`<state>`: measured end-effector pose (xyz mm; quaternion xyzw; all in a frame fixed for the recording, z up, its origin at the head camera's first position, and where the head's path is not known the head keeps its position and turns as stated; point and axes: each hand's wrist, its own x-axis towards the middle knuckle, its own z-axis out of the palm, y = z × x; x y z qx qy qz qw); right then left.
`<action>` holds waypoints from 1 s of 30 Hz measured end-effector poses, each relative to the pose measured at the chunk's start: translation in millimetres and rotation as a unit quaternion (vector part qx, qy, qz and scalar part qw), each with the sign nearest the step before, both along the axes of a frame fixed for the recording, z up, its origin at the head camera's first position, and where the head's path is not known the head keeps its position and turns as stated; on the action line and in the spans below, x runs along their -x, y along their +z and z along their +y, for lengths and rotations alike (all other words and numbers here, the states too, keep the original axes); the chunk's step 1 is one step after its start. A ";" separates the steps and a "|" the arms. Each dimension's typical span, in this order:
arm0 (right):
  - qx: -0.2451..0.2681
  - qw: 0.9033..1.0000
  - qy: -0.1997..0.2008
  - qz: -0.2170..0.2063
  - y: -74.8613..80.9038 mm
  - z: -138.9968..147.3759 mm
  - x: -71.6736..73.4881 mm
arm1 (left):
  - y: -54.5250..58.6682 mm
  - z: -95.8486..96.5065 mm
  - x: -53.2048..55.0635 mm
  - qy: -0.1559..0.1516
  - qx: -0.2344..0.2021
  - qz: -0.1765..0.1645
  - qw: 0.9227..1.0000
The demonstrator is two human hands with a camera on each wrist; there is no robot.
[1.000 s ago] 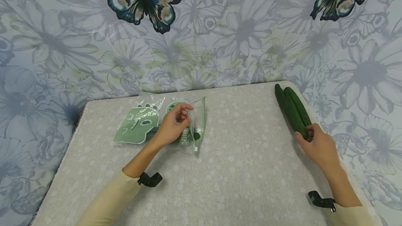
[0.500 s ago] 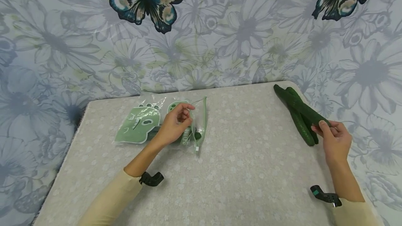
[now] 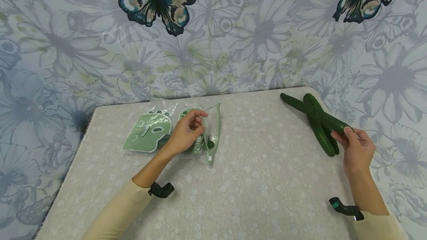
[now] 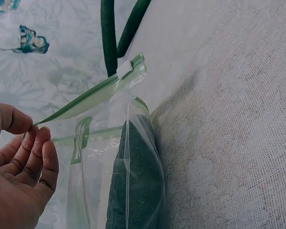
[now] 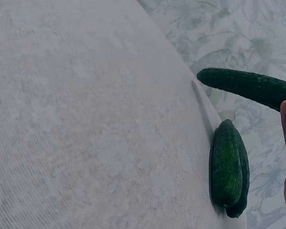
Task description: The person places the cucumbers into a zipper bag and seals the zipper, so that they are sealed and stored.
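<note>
My left hand (image 3: 183, 134) pinches the open edge of a clear zip bag (image 3: 140, 138) with green print. In the left wrist view the thumb and fingertips hold its green zip strip (image 4: 81, 104), and a dark green cucumber (image 4: 136, 181) shows inside the bag. On the right, my right hand (image 3: 358, 153) grips one end of another cucumber (image 3: 293, 102), whose far end points to the back left. The right wrist view shows this cucumber raised above two more cucumbers (image 5: 226, 167) lying side by side on the table. Most of the right hand is outside that view.
A pale patterned cloth covers the table (image 3: 253, 180). The two lying cucumbers are close to its right edge. A flower and butterfly backdrop (image 3: 260, 47) rises behind the back edge. Each wrist wears a black camera mount (image 3: 161, 190).
My right hand has taken one cucumber by its near end, lifted it off the others and swung its far end to the left. My left hand stays on the bag.
</note>
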<state>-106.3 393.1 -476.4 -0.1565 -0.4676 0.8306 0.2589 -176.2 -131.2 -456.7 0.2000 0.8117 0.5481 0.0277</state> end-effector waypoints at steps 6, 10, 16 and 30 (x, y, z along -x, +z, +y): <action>-0.028 0.997 0.045 0.051 6.3 -12.2 -4.0 | -0.1 -0.6 0.7 -0.002 -0.001 0.001 1.000; -0.052 0.992 0.086 0.075 10.9 -18.9 -4.8 | -0.7 -0.5 0.8 -0.002 0.000 0.001 1.000; -0.087 0.984 0.129 0.087 16.8 -30.8 -3.9 | -1.8 -0.1 0.6 -0.003 0.002 -0.002 1.000; -0.097 0.942 0.273 0.172 20.8 -58.6 7.7 | 0.3 2.5 0.9 -0.005 -0.001 -0.002 1.000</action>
